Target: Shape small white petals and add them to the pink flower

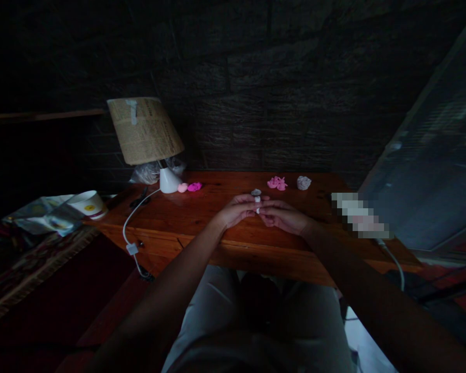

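My left hand (236, 211) and my right hand (284, 216) meet over the front part of the wooden desk (171, 217). Their fingertips are closed on a small white piece of modelling clay (258, 199) between them. Just behind the fingertips is a greyish-white lump (256, 192); I cannot tell whether it joins the held piece. Farther back on the desk sit a pink clay shape (277, 183) and, to its right, a whitish crumpled lump (304, 182). A magenta clay lump (194, 187) and a paler pink lump (183, 187) lie side by side at the left.
A lamp (145, 132) with a printed paper shade stands at the back left, its white cord (125, 220) hanging over the front edge. A paper cup (88, 204) is beyond the left end. A blurred-out object (360, 215) with a cable lies at right. A dark brick wall (233, 103) rises behind.
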A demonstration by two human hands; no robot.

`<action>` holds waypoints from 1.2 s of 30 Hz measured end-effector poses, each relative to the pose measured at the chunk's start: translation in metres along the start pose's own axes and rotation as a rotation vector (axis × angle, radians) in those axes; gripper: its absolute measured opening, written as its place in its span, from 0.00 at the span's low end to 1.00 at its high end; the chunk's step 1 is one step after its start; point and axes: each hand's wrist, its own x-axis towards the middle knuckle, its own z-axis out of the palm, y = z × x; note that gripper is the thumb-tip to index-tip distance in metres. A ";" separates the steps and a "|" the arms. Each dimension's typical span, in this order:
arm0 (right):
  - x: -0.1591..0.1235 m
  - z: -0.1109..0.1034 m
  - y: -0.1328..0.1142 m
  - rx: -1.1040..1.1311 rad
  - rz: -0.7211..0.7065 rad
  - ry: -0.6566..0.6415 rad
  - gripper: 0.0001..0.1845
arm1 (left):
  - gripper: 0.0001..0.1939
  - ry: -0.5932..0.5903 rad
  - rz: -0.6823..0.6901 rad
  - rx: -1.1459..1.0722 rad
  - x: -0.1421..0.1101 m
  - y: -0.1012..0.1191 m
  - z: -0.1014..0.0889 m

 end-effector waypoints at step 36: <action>0.039 -0.048 0.012 -0.484 -0.242 0.519 0.23 | 0.21 0.334 0.051 -0.046 0.037 -0.009 -0.018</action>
